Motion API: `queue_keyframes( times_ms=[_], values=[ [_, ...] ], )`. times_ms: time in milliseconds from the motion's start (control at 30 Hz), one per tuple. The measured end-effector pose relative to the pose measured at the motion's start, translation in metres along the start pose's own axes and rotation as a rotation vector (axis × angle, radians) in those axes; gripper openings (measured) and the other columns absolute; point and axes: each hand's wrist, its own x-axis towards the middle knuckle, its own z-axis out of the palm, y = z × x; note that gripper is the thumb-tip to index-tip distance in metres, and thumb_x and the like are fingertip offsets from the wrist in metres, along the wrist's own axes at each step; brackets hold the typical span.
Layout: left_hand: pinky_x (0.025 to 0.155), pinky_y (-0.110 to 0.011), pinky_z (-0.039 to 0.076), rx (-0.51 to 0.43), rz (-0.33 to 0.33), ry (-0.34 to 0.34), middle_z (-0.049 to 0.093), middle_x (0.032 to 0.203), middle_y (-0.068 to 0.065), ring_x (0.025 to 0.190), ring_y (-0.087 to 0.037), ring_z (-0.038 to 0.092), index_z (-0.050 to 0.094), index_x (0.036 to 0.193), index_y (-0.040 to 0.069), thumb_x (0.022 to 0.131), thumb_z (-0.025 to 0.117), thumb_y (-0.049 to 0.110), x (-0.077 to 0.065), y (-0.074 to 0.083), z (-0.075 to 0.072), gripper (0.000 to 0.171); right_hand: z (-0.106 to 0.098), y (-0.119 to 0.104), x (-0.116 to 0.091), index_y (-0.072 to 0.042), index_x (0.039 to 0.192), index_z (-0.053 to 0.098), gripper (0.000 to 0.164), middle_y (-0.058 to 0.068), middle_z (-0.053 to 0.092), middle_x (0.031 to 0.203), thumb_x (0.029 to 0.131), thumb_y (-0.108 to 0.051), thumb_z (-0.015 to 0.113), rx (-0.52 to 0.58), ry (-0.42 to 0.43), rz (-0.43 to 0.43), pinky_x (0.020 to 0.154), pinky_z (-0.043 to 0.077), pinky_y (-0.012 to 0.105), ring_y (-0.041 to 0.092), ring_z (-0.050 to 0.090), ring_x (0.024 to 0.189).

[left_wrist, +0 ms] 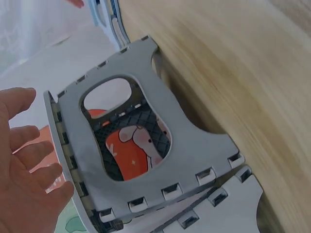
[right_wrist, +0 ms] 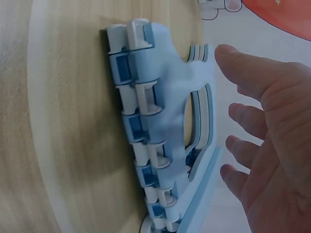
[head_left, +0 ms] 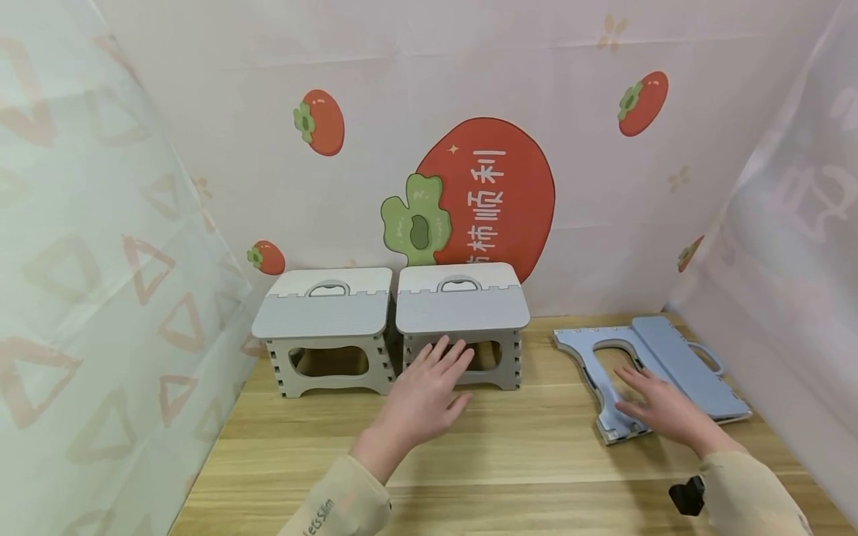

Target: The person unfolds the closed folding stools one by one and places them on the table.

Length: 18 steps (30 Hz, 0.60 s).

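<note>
Two grey folding stools stand unfolded side by side at the back of the table, a left stool [head_left: 322,316] and a right stool [head_left: 462,309], each with a handle in its top. My left hand [head_left: 429,387] hovers before the right stool, fingers spread and holding nothing; in the left wrist view its fingertips are beside the stool's top edge. A blue folding stool [head_left: 690,372] lies folded flat at the right, its handle pointing right. Over its leg panel [right_wrist: 170,73] hangs my right hand [head_left: 660,402], fingers apart and gripping nothing.
Beneath everything is a wood-grain table [head_left: 496,461]. A white cloth backdrop [head_left: 576,253] printed with red persimmons rises behind the stools, and patterned cloth sides [head_left: 121,313] close in left and right. A small black object [head_left: 688,496] sits at the right sleeve.
</note>
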Motion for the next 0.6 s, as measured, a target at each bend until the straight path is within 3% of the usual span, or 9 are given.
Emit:
queue_keyframes(
  times_ms=[300,600],
  values=[
    [0.124,-0.047,0.029,-0.024,0.001,-0.082,0.039,0.162,-0.006,0.151,-0.031,0.035,0.041,0.157,0.014,0.103,0.057,0.045,-0.005,0.011,0.013,0.065,0.008,0.021,-0.010,0.010,0.146,0.047,0.076,0.038,0.041,0.149,0.095,-0.040,0.071,-0.087,-0.012,0.008,0.103,0.027,0.082,0.067,0.032,0.133],
    [0.123,-0.046,0.029,-0.036,0.005,-0.114,0.039,0.162,-0.005,0.150,-0.030,0.036,0.042,0.157,0.015,0.103,0.055,0.049,-0.009,0.020,0.024,0.065,0.019,0.035,-0.015,0.014,0.144,0.047,0.077,0.041,0.041,0.147,0.094,-0.041,0.071,-0.063,-0.062,0.049,0.101,0.031,0.081,0.065,0.033,0.134]
  ],
)
